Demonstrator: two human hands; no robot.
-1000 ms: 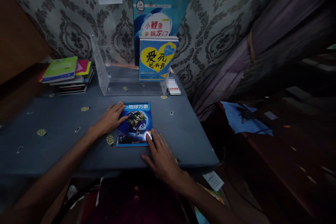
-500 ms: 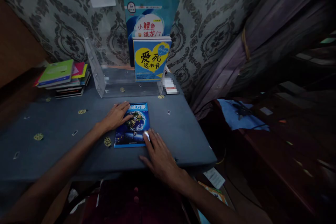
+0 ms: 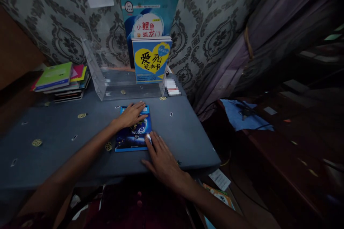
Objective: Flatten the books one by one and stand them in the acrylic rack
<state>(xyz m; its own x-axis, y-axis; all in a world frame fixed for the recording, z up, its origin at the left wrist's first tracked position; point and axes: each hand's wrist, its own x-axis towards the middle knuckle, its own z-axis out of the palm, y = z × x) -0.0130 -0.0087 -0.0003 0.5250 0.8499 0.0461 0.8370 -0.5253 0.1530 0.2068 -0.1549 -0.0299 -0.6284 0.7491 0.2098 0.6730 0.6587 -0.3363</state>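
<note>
A dark blue book with a picture of the Earth on its cover lies closed on the grey tablecloth. Across the top of the cover rests my left hand, flat with fingers stretched out, hiding most of the title. My right hand lies open at the book's lower right corner. Its fingertips touch the cover's edge, while the thumb is spread away on the cloth. Behind the book stands a clear acrylic rack, holding a blue book with a yellow heart at its right end.
Taller picture books rise behind the heart book against the patterned wall. On the left, a stack of books sits near the rack. Beyond the table's right edge are a tied curtain and a blue cloth on a dark red surface.
My left hand has slid rightward over the top of the book, covering more of the title. My right hand stays at the lower right corner. The view has shifted slightly.
</note>
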